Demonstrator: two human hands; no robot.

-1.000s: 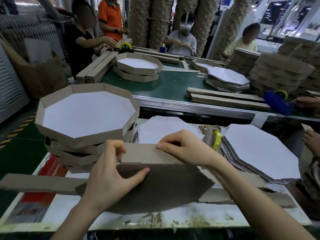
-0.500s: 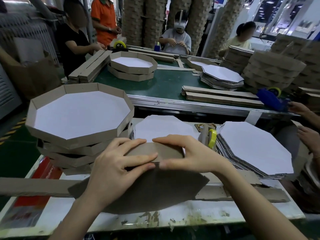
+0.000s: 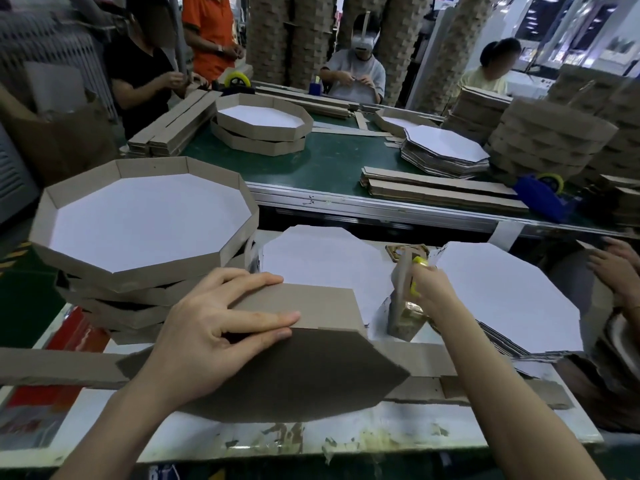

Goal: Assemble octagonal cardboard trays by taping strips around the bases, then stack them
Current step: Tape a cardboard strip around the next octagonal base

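Observation:
An octagonal base (image 3: 298, 379) lies grey side up on the white worktable (image 3: 363, 434). A brown strip (image 3: 322, 306) stands folded up along its far edge. My left hand (image 3: 214, 327) presses the strip against that edge, fingers straight across the seam. My right hand (image 3: 429, 292) grips the tape dispenser (image 3: 403, 306) with its yellow part, just right of the strip. The strip's loose ends run flat under the base to the left (image 3: 52, 370) and right. A stack of finished trays (image 3: 138, 230) stands at the left.
Loose white octagon bases (image 3: 512, 292) are piled at the right, another (image 3: 322, 261) lies behind the strip. Another person's hands (image 3: 616, 268) work at the far right. Beyond, a green conveyor (image 3: 332, 164) carries strips, trays and a blue tape dispenser (image 3: 543, 195). Several workers sit behind it.
My right hand left the strip and moved right to take hold of the tape dispenser. My left hand stayed on the strip, flattening over the seam.

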